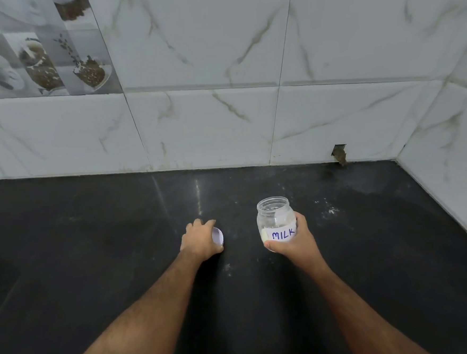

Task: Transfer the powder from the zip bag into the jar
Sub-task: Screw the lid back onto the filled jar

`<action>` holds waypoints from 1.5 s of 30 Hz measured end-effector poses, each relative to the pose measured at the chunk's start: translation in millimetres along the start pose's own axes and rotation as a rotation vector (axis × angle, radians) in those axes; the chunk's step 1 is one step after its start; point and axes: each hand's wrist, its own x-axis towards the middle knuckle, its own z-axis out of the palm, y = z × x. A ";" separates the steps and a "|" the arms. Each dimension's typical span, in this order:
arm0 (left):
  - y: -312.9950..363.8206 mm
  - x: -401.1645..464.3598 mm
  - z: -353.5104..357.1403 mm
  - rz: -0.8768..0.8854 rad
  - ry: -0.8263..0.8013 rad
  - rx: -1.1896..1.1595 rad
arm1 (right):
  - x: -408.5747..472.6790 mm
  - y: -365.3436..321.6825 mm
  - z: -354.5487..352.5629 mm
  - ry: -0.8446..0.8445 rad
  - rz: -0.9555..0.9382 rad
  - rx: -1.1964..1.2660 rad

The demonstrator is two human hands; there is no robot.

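A clear jar (274, 215) with a white label reading MILK stands upright and uncapped on the black counter (94, 255). My right hand (292, 241) grips it around its lower body from the right and front. A little whitish powder clings to the jar's inner wall. My left hand (199, 241) holds a white round lid (217, 236) just above the counter, left of the jar, fingers curled round its rim. No zip bag shows in view.
Marble-look tiled wall (223, 122) rises behind the counter and turns a corner at the right (448, 189). Specks of spilled white powder (330, 211) lie right of the jar. A small broken hole (340, 154) sits at the wall base.
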 end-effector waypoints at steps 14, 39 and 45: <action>112.3 7.6 -56.0 -0.055 -0.029 -1.488 | -3.3 -11.9 -6.7 -0.109 -0.023 0.183; 121.9 -16.2 -70.1 0.261 -0.127 -1.108 | 0.5 -35.4 -1.9 0.075 -0.144 -0.085; 118.8 -16.0 -80.3 0.311 -0.141 -1.041 | 1.4 -38.4 -5.4 0.046 -0.167 -0.083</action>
